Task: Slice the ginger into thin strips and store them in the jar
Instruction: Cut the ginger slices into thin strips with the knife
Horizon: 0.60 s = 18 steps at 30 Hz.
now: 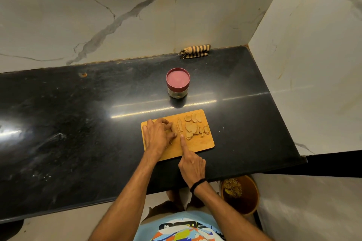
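The left hand (pixel 159 134) presses curled fingers on ginger (pixel 174 128) near the board's (pixel 203 146) left edge; the right hand (pixel 193 164) grips a knife (pixel 178 130), forefinger extended along it.

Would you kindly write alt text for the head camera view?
A person slices ginger on a wooden cutting board on a black counter: the left hand steadies a piece, the right hand guides a knife. Cut ginger slices lie on the board's right; a red-lidded jar stands closed behind it.

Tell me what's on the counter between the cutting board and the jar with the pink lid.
Nothing: in the head view, the strip of black counter between the cutting board and the jar is bare, showing only the jar's reflection and light glare.
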### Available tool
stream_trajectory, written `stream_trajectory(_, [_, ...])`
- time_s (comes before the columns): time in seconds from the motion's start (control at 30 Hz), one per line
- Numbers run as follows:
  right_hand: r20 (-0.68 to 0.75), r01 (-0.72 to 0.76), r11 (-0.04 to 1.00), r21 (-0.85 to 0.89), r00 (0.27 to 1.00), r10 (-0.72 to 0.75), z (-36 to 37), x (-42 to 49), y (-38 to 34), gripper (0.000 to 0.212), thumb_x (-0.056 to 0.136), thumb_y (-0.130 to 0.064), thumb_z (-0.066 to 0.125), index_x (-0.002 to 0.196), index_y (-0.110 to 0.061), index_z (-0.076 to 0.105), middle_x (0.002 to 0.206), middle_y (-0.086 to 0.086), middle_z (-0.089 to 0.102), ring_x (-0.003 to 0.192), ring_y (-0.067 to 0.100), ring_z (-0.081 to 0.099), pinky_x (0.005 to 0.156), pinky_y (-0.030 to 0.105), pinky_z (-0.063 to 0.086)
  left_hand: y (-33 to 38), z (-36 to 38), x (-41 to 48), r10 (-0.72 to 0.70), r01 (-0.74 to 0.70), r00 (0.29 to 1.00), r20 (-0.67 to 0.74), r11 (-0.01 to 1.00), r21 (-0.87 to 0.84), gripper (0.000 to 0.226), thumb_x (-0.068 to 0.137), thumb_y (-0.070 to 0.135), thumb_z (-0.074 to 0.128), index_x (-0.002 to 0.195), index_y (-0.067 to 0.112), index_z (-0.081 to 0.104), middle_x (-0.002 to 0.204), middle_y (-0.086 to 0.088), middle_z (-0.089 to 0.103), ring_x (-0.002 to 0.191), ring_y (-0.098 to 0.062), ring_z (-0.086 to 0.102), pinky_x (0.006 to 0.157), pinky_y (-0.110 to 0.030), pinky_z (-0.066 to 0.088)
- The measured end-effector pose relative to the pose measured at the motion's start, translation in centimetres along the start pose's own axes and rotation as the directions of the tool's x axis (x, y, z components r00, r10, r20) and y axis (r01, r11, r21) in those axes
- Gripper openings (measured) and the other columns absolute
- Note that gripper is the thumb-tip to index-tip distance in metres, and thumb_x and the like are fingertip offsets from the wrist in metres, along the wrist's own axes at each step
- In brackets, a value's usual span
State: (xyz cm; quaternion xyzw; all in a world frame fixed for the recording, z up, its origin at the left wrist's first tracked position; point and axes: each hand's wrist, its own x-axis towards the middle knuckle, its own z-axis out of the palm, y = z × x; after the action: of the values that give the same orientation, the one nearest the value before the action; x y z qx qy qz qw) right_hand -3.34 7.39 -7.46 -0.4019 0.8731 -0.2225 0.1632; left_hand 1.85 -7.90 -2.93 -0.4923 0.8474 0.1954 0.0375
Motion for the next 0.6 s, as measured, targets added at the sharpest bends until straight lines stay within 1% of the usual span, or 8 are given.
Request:
stream_trajectory(0.1, [-0.013,0.025,1.0,-0.005,1.0,-0.025,0.0,0.0,-0.2,0.078,0.082,-0.003,0.063,0.152,-0.022,0.034,0.054,-0.011,0.032,0.043,0.004,0.026,0.045,0.015,0.016,-0.1,0.2,0.1,-0.002,0.002,1.0,-0.002,1.0,-0.01,0.045,0.088,0.052,0.069,0.126,0.028,0.069,0.138,0.01,0.057,0.116,-0.02,0.042,0.091,-0.035,0.034])
stream_trajectory(0.13, [-0.018,0.03,1.0,-0.005,0.999,-0.03,0.1,0.1,-0.3,0.076,0.083,-0.003,0.062,0.151,-0.022,0.035,0.054,-0.011,0.031,0.043,0.004,0.026,0.045,0.015,0.015,-0.1,0.2,0.0,-0.003,0.003,1.0,-0.002,1.0,-0.019,0.043,0.088,0.051,0.069,0.124,0.028,0.071,0.137,0.01,0.057,0.116,-0.02,0.042,0.092,-0.035,0.034])
stream_trajectory(0.23, [-0.031,0.023,1.0,0.018,0.999,-0.023,0.1,0.3,-0.6,0.07,0.085,-0.009,0.052,0.152,-0.023,0.033,0.054,-0.01,0.032,0.043,0.005,0.027,0.045,0.021,0.023,-0.1,0.2,0.1,0.013,-0.013,1.0,-0.005,1.0,-0.015,0.036,0.089,0.048,0.069,0.118,0.028,0.074,0.136,0.01,0.057,0.114,-0.02,0.043,0.091,-0.035,0.035])
stream_trajectory(0.37, [-0.034,0.021,0.999,0.049,0.999,-0.019,0.4,0.6,-1.1,0.066,0.087,-0.012,0.045,0.151,-0.024,0.033,0.054,-0.009,0.033,0.043,0.006,0.028,0.044,0.023,0.025,0.0,0.3,0.3,0.001,-0.001,1.0,-0.02,1.0,-0.015,0.034,0.089,0.048,0.068,0.116,0.029,0.075,0.133,0.01,0.058,0.112,-0.018,0.044,0.088,-0.033,0.035])
stream_trajectory(0.5, [-0.04,0.007,0.999,0.045,0.999,-0.006,0.5,1.2,-1.6,0.065,0.088,-0.011,0.048,0.15,-0.023,0.036,0.055,-0.008,0.034,0.044,0.007,0.029,0.045,0.023,0.023,0.0,0.5,0.6,-0.021,0.02,0.999,-0.03,0.999,-0.026,0.033,0.091,0.048,0.067,0.114,0.026,0.075,0.13,0.011,0.058,0.109,-0.015,0.044,0.082,-0.028,0.028])
stream_trajectory(0.6, [-0.005,-0.013,0.999,0.036,1.0,0.013,0.5,1.7,-1.9,0.068,0.09,-0.008,0.056,0.152,-0.024,0.033,0.057,-0.006,0.038,0.046,0.008,0.035,0.047,0.025,0.026,0.0,0.8,0.8,-0.011,0.012,0.999,-0.051,1.0,0.014,0.024,0.095,0.043,0.064,0.11,0.027,0.076,0.129,0.011,0.059,0.108,-0.014,0.046,0.082,-0.029,0.031])
